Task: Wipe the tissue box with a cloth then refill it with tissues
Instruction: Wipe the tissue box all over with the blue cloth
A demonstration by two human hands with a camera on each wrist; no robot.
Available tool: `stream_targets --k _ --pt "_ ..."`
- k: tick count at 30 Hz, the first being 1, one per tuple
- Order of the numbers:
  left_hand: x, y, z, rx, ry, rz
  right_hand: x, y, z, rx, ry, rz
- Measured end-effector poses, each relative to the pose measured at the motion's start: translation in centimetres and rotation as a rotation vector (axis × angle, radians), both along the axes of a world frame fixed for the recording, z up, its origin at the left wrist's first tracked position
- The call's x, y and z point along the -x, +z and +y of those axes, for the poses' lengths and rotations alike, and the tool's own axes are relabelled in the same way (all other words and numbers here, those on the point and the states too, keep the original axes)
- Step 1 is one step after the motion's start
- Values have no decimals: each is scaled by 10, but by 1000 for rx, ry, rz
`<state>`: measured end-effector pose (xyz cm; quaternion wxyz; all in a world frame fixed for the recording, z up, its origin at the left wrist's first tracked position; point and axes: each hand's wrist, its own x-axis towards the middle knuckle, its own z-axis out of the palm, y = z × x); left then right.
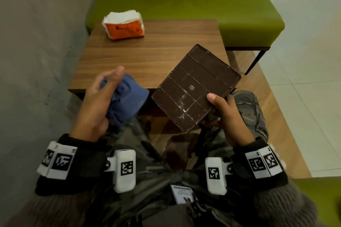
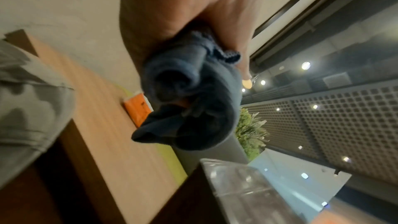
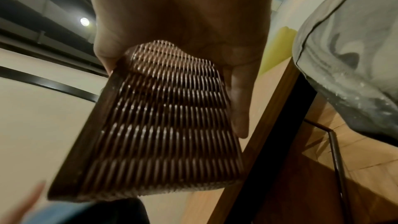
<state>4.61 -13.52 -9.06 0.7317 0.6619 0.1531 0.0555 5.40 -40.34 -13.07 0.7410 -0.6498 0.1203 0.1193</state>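
Fingers (image 1: 110,79) of the left hand (image 1: 96,105) curl round the bunched blue cloth (image 1: 127,103); just to its right, the right hand (image 1: 227,114) pinches the brown tissue box (image 1: 195,86), ribbed underside up, long axis running away rightward over the bench (image 1: 147,51) edge.

Box (image 1: 195,86): dark brown, plastic-looking base, smooth, ribbed, scuffed with pale streaks; sides woven, wicker-like, slightly glossy. Cloth (image 1: 127,97): blue, soft, matt, bunched in folds. Pack (image 1: 124,27): orange glossy wrapper, white paper tissues showing. Surface (image 1: 151,51): wood grain, smooth satin finish.
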Motion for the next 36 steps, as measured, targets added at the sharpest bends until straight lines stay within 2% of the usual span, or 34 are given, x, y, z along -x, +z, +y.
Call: stream_targets --k 2,3,4,5,7,8,9,13,15,17,22,24,28,29,30,32,33,34,36 --pt "4 11 -9 78 -117 -131 1 -2 5 6 10 1" --pt "7 15 -18 45 -152 -191 1 -3 8 7 20 -2" --pt "10 17 -30 -48 -164 -255 1 -4 10 -1 30 -4" --pt "12 17 -39 -220 -161 -330 0 -4 12 -18 37 -1" --pt "13 6 -53 -715 -173 -448 0 -3 15 -48 44 7" --pt "13 -3 -54 -903 -215 -471 0 -2 15 -41 40 0" --pt "13 -10 -53 -1014 -270 -479 0 -1 15 -24 29 -11" --pt "17 -19 -54 -1192 -403 -487 1 -1 11 4 2 -19" --pt "16 -18 -54 -1230 -367 -509 2 -1 13 11 9 -32" --pt "10 -19 -49 -1192 -306 -498 4 0 15 22 18 -51" --pt "-1 -16 -43 -952 -49 -393 3 -4 22 13 -12 3" --pt "9 -14 -56 -1014 -155 -429 1 -5 26 14 -58 15" --pt "41 -26 -76 -1191 -525 -576 -1 -2 25 -4 -163 6" --pt "39 -28 -73 -1203 -528 -575 -1 -1 23 -4 -167 6" --pt "32 -30 -69 -1201 -462 -525 1 -1 23 -5 -160 0" --pt "15 -27 -59 -1096 -240 -378 2 0 23 10 -151 -19" --pt "9 -25 -56 -1060 -182 -348 3 0 23 14 -154 -27" --pt "9 -24 -57 -1076 -194 -364 1 0 24 9 -168 -26" --pt "24 -22 -69 -1164 -371 -457 0 2 24 -2 -204 -20"
